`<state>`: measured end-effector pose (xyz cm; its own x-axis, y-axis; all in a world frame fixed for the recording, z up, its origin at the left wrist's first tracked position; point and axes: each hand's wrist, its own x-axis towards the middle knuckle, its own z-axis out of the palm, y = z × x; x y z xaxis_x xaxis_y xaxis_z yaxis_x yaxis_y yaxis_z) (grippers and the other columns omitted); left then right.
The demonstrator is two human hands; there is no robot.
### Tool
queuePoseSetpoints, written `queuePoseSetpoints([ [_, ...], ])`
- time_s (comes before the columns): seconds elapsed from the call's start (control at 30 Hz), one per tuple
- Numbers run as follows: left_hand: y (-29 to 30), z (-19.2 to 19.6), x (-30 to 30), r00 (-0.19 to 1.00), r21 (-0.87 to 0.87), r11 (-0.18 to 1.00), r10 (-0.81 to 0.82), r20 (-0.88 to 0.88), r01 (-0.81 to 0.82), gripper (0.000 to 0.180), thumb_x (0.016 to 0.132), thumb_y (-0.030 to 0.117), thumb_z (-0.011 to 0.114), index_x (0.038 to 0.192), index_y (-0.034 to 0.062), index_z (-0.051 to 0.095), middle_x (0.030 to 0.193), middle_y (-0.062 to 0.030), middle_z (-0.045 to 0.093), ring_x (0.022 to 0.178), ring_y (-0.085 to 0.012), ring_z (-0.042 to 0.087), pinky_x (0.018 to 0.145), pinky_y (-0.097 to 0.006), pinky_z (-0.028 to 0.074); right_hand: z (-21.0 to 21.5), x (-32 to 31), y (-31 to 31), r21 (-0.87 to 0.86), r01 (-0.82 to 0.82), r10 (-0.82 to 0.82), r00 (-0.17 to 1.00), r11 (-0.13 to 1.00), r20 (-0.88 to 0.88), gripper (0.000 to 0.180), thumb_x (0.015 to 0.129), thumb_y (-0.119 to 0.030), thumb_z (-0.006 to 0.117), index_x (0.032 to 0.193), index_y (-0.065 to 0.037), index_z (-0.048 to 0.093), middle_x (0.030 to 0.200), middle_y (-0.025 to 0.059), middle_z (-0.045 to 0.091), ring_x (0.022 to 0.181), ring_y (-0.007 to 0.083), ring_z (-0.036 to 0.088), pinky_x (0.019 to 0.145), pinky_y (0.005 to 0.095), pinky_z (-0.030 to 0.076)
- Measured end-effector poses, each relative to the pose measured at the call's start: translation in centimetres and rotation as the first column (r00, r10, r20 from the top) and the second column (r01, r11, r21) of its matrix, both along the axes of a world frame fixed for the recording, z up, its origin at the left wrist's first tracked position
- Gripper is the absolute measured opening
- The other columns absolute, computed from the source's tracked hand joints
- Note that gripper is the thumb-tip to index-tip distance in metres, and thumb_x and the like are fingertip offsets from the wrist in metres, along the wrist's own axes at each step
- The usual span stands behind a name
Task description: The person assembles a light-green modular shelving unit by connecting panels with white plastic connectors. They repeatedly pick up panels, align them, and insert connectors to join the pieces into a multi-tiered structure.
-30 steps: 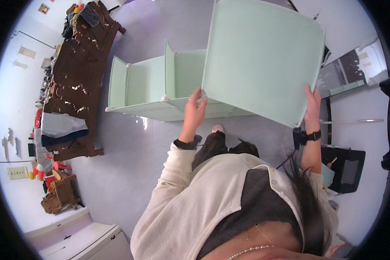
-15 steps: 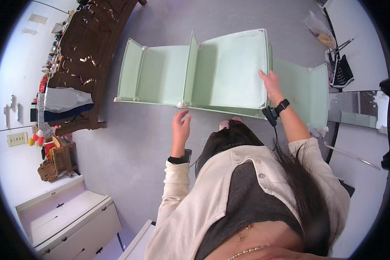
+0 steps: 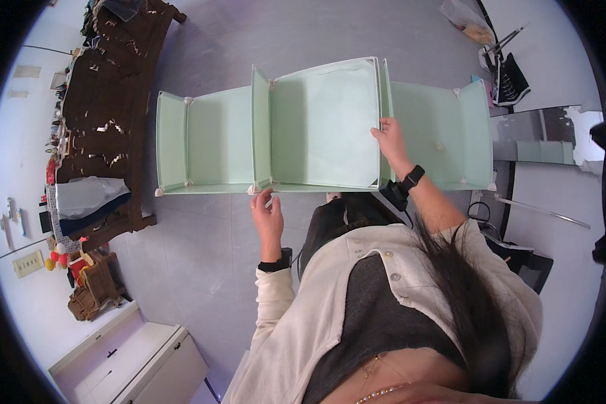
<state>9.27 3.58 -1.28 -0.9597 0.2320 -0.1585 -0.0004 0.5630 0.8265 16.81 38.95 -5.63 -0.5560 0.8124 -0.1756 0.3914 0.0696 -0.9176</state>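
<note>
A pale green panel shelf unit (image 3: 222,135) with white corner connectors lies across the floor in front of me. My right hand (image 3: 392,143) grips the upright panel (image 3: 387,87) right of the middle compartment, thumb on its left side and fingers over its edge. At the unit's near edge, my left hand (image 3: 268,219) has loosely bent, parted fingers and holds nothing. Its fingertips are right beside a white corner connector (image 3: 254,189); whether they touch it I cannot tell. A second upright panel (image 3: 261,124) rises above that connector.
To the left stands a dark carved wooden bench (image 3: 104,128) with folded cloth (image 3: 91,198) on it. A white cabinet (image 3: 135,367) is at the lower left. On the right are a black high-top shoe (image 3: 512,81), a plastic bag (image 3: 468,23) and a metal rod (image 3: 542,210).
The shelf unit sits farther left and more level in view as my viewpoint shifts. My left hand is now closer to the connector; my right hand stays on the upright panel.
</note>
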Motion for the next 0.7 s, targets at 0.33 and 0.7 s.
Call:
queuePoseSetpoints([
  [0.33,0.6,0.1,1.1,0.998,-0.050,0.997,-0.057,-0.026,0.056,0.030,0.088,0.010,0.063,0.118,0.0044,0.061,0.119,-0.0166,0.054,0.111,-0.0301,0.055,0.090,-0.038,0.050,5.2,-0.9,-0.5,0.352,-0.226,0.144,0.959,0.908,0.244,0.034,0.075,-0.025,0.076,0.091,0.002,0.064,0.105,0.0232,0.061,0.103,0.0345,0.058,0.089,0.0410,0.047],
  [0.7,1.3,3.2,1.7,0.989,-0.072,0.994,-0.095,-0.113,0.088,0.032,0.088,0.016,0.066,0.117,0.0036,0.061,0.123,-0.0173,0.054,0.116,-0.0320,0.052,0.095,-0.040,0.045,12.5,-2.7,-7.0,-0.053,-0.140,0.122,0.957,0.989,-0.264,0.030,0.087,-0.008,0.065,0.114,0.003,0.062,0.080,0.0080,0.062,0.074,0.0096,0.060,0.070,0.0255,0.049],
])
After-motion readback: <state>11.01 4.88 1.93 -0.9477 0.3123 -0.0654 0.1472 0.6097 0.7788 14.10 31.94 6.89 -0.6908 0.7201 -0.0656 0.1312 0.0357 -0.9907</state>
